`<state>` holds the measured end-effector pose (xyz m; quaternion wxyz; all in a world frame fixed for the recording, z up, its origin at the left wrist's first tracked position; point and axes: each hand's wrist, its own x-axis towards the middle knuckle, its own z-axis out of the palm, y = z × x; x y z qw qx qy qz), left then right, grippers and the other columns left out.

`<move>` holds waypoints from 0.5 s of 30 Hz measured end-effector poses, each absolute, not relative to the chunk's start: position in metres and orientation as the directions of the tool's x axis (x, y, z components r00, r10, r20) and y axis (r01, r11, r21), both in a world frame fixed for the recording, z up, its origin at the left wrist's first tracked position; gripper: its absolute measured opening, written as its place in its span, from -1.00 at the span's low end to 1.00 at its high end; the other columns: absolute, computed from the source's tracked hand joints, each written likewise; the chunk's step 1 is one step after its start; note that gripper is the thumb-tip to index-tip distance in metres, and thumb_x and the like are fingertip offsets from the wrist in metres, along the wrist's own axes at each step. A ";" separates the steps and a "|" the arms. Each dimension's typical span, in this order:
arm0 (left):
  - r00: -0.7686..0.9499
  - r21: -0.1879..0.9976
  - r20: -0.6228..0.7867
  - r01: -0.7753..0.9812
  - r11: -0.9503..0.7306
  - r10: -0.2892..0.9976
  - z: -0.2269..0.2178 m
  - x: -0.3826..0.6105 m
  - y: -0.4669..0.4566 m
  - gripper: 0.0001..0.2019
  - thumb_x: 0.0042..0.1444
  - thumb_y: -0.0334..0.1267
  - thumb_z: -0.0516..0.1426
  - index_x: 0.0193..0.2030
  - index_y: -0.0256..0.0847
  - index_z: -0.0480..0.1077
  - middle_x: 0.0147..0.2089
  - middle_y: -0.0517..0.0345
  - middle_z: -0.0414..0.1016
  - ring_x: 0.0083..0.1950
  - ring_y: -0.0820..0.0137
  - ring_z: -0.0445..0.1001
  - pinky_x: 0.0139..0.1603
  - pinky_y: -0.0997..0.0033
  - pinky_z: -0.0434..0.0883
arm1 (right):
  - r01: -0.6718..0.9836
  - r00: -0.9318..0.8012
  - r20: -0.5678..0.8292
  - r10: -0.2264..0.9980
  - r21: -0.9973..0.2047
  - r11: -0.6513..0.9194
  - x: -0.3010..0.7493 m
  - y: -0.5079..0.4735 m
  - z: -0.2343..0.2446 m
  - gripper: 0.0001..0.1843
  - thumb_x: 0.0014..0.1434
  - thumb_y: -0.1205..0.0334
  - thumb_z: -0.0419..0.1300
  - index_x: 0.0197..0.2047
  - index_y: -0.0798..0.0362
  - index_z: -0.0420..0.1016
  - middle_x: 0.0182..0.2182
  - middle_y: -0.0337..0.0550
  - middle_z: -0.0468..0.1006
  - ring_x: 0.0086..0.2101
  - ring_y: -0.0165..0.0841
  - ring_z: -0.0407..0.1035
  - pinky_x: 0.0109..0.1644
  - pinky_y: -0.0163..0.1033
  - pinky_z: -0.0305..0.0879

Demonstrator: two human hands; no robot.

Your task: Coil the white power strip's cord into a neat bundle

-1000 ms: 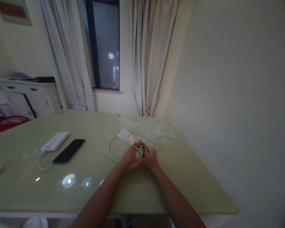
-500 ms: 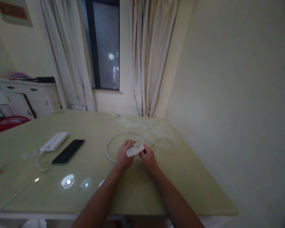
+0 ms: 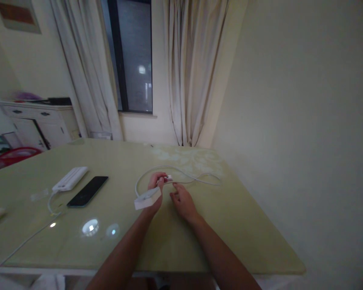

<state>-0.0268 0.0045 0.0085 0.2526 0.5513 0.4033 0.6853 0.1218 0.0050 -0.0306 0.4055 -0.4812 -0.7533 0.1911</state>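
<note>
My left hand [image 3: 155, 193] is closed round a small white power strip [image 3: 147, 198], holding it just above the green table [image 3: 236, 217] with its near end pointing toward me. The strip's white cord [image 3: 187, 175] loops across the table beyond my hands, and my left fingers also pinch the cord near its plug end [image 3: 168, 177]. My right hand [image 3: 182, 201] rests beside it on the table with fingers loosely spread, holding nothing.
A white power bank [image 3: 69, 178] with a short cable and a black phone [image 3: 87, 191] lie to the left. A thin cable [image 3: 21, 245] runs toward the front left edge. A white cabinet [image 3: 39, 121] and curtains [image 3: 193, 72] stand behind; a wall is close on the right.
The power strip has swung from lying far-side on the table into my left hand and toward me. My right hand has let go of it and opened.
</note>
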 end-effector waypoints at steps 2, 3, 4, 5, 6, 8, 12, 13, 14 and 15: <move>-0.293 0.848 0.526 0.107 -0.519 0.799 0.009 -0.028 0.007 -0.67 0.33 0.02 0.00 -0.10 -0.16 0.44 -0.11 0.03 0.53 -0.07 0.28 0.52 0.05 0.22 0.49 | 0.577 -0.189 0.458 0.869 -0.664 0.476 0.120 0.005 -0.032 -0.37 0.35 0.10 0.09 0.44 0.03 0.23 0.33 0.10 0.32 -0.04 -0.20 0.51 0.09 -0.09 0.44; -0.297 0.860 0.505 0.099 -0.500 0.810 0.009 -0.029 0.008 -0.66 0.33 0.03 -0.01 -0.12 -0.16 0.45 -0.12 0.03 0.54 -0.05 0.27 0.52 0.07 0.21 0.49 | 0.582 -0.185 0.473 0.861 -0.653 0.484 0.120 0.006 -0.033 -0.33 0.34 0.10 0.10 0.47 0.02 0.16 0.38 0.09 0.25 0.04 -0.17 0.48 0.15 -0.06 0.42; -0.293 0.874 0.480 0.075 -0.481 0.827 0.008 -0.029 0.009 -0.64 0.32 0.05 -0.01 -0.15 -0.16 0.45 -0.14 0.02 0.55 -0.04 0.26 0.53 0.07 0.20 0.50 | 0.586 -0.182 0.490 0.852 -0.642 0.494 0.120 0.007 -0.034 -0.29 0.34 0.10 0.11 0.50 0.00 0.11 0.41 0.07 0.21 0.12 -0.15 0.43 0.22 -0.04 0.38; -0.279 0.889 0.448 0.036 -0.457 0.849 0.007 -0.030 0.011 -0.63 0.31 0.08 -0.01 -0.18 -0.16 0.45 -0.15 0.02 0.55 -0.05 0.26 0.54 0.05 0.20 0.51 | 0.591 -0.178 0.508 0.843 -0.630 0.504 0.121 0.008 -0.035 -0.27 0.33 0.10 0.12 0.51 0.00 0.08 0.42 0.05 0.18 0.21 -0.12 0.35 0.29 -0.01 0.32; -0.258 0.904 0.411 -0.010 -0.428 0.874 0.007 -0.030 0.012 -0.61 0.29 0.11 0.00 -0.20 -0.16 0.44 -0.15 0.02 0.55 -0.08 0.26 0.55 -0.01 0.21 0.53 | 0.595 -0.172 0.524 0.834 -0.619 0.512 0.122 0.009 -0.035 -0.26 0.33 0.09 0.14 0.51 0.00 0.08 0.43 0.04 0.17 0.29 -0.11 0.26 0.35 0.01 0.25; -0.203 0.933 0.325 -0.092 -0.348 0.924 0.007 -0.030 0.012 -0.58 0.24 0.17 0.03 -0.21 -0.18 0.41 -0.17 0.02 0.54 -0.17 0.30 0.56 -0.17 0.29 0.56 | 0.606 -0.151 0.543 0.826 -0.610 0.511 0.124 0.011 -0.036 -0.27 0.32 0.09 0.15 0.49 0.03 0.12 0.42 0.04 0.21 0.36 -0.11 0.14 0.43 0.04 0.13; -0.070 0.965 0.235 -0.101 -0.241 0.969 0.009 -0.026 0.007 -0.54 0.19 0.19 0.11 -0.04 -0.18 0.37 -0.22 0.11 0.49 -0.38 0.42 0.48 -0.43 0.42 0.49 | 0.617 -0.103 0.539 0.836 -0.624 0.478 0.127 0.013 -0.034 -0.31 0.31 0.10 0.16 0.44 0.12 0.23 0.37 0.11 0.29 0.35 -0.10 0.18 0.44 0.05 0.11; -0.043 0.962 0.261 -0.076 -0.263 0.964 0.009 -0.025 0.006 -0.53 0.18 0.15 0.15 0.05 -0.15 0.35 -0.20 0.12 0.47 -0.39 0.44 0.47 -0.43 0.44 0.48 | 0.617 -0.094 0.537 0.838 -0.629 0.473 0.127 0.013 -0.032 -0.32 0.31 0.10 0.15 0.43 0.14 0.25 0.36 0.12 0.30 0.34 -0.10 0.19 0.43 0.05 0.12; -0.027 0.951 0.306 -0.034 -0.307 0.952 0.009 -0.025 0.005 -0.51 0.16 0.09 0.20 0.12 -0.13 0.33 -0.15 0.11 0.47 -0.37 0.45 0.48 -0.41 0.44 0.49 | 0.616 -0.089 0.537 0.839 -0.632 0.470 0.127 0.012 -0.031 -0.33 0.32 0.08 0.14 0.43 0.15 0.26 0.36 0.12 0.31 0.34 -0.09 0.20 0.43 0.05 0.13; -0.026 0.931 0.364 0.026 -0.364 0.931 0.008 -0.025 0.005 -0.48 0.11 0.04 0.25 0.16 -0.11 0.33 -0.07 0.07 0.45 -0.32 0.44 0.49 -0.38 0.44 0.50 | 0.614 -0.085 0.539 0.838 -0.634 0.470 0.127 0.012 -0.029 -0.33 0.33 0.06 0.13 0.42 0.16 0.27 0.35 0.13 0.31 0.34 -0.09 0.20 0.43 0.05 0.13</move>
